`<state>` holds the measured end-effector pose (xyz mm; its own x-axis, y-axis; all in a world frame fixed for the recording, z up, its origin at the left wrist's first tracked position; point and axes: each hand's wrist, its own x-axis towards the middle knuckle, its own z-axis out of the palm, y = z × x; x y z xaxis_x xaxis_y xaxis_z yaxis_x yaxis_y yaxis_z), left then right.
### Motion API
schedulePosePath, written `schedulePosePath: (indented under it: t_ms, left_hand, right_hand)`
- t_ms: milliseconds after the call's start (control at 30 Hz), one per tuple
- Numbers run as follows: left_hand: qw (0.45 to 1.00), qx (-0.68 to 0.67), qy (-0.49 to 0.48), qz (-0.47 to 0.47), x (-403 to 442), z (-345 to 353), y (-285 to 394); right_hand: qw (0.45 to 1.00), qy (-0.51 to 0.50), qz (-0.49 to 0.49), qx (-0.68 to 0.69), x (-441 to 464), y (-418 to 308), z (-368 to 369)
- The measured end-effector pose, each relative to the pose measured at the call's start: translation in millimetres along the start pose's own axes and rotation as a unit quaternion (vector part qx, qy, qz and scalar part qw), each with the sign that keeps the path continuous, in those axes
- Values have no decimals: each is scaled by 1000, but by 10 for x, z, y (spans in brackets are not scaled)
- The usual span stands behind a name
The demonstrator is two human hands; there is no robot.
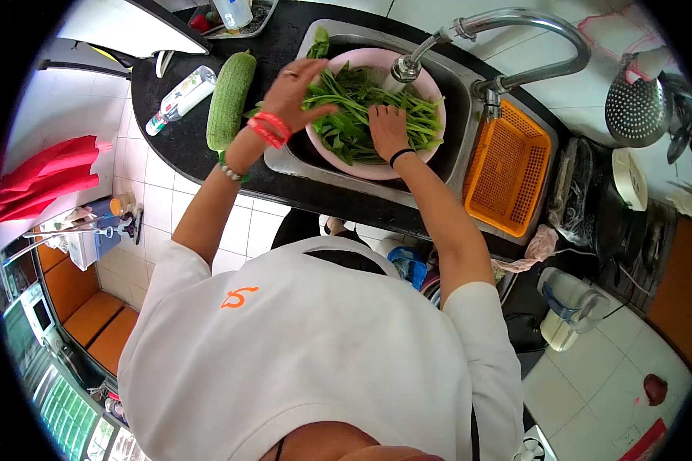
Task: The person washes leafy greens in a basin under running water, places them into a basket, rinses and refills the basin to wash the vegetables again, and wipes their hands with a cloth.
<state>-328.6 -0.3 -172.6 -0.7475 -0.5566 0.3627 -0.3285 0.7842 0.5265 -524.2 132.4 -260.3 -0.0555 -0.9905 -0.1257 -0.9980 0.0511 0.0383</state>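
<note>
A pink basin (332, 163) full of leafy greens (346, 115) with long green stems sits in the metal sink (281, 163). My left hand (292, 94) is over the basin's left rim, open, thumb and fingers spread, with nothing in it. My right hand (389, 129) rests on the stems in the middle of the basin. Its fingers bend down over them, and the fingertips are partly hidden among the greens. The faucet (406, 69) points down into the basin just beyond my right hand, and water appears to run from it.
A long green gourd (231, 100) and a white bottle (183, 98) lie on the black counter left of the sink. An orange plastic basket (509, 169) stands at the sink's right. A skimmer (637, 111) hangs on the right wall; a clear pitcher (567, 311) stands lower right.
</note>
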Motion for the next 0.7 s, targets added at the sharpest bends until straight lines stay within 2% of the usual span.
schedulePosePath:
  t_ms: [33,67,133,167,233,267,333,367,433,533,600,700]
  left_hand:
    - [996,58,-54,46,-6,82,38]
    - [996,58,-52,47,10,149,53]
    - [969,172,-177,24,30,266,126]
    - [945,227,-236,14,46,306,154]
    - [940,229,-252,-5,70,344,225]
    - [926,243,-289,-11,64,385,261]
    - [894,278,-352,-15,58,535,260]
    - [895,277,-350,-17,57,631,239]
    - [880,305,-364,-6,70,793,210]
    - [880,307,-362,-8,129,999,154]
    - [869,325,-373,-14,133,1218,23]
    - [827,432,-358,-26,42,1731,-261]
  right_hand:
    - [998,-32,-5,-48,5,-4,-33]
    - [998,-31,-5,-50,40,34,-78]
    - [997,74,-6,3,55,83,-392]
    - [997,72,-5,0,-4,139,-407]
    - [996,84,19,-18,-140,330,-439]
    - [997,-25,40,-64,-183,406,-151]
    - [996,-26,16,-80,-359,383,-404]
    - [995,-32,-8,-94,-419,371,-500]
    - [994,-68,9,-83,-340,432,-392]
    - [999,-12,10,-50,-219,484,-127]
    - [997,-17,69,-44,-124,398,54]
    - [987,-59,115,-91,-21,237,225]
